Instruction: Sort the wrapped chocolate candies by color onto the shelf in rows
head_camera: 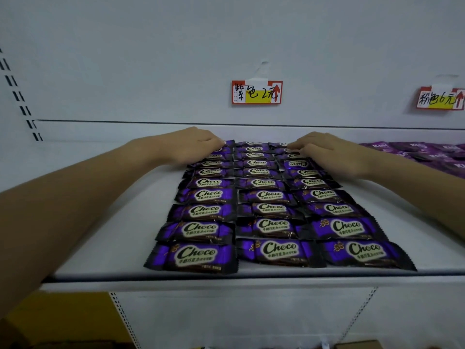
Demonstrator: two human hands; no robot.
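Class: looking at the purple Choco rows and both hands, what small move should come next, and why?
Probably the right hand should turn round the upside-down Choco candy beside its fingers in the right column: its logo reads inverted, while the other candies' logos face the front.

Behind the white shelf [113, 253], a pale back panel [151, 59] bore two handwritten price tags [256, 92]; a slotted upright [21, 96] stood left.

One shelf [113, 222]. Purple Choco candies [261, 196] in three columns: ten in the middle column, at least eight visible in each outer column, whose far ends are covered by two hands, the left hand [193, 144] and the right hand [327, 152]. Two price labels: centre label [256, 92], right label [440, 98]. Magenta candies [427, 153] at right: number indeterminate.
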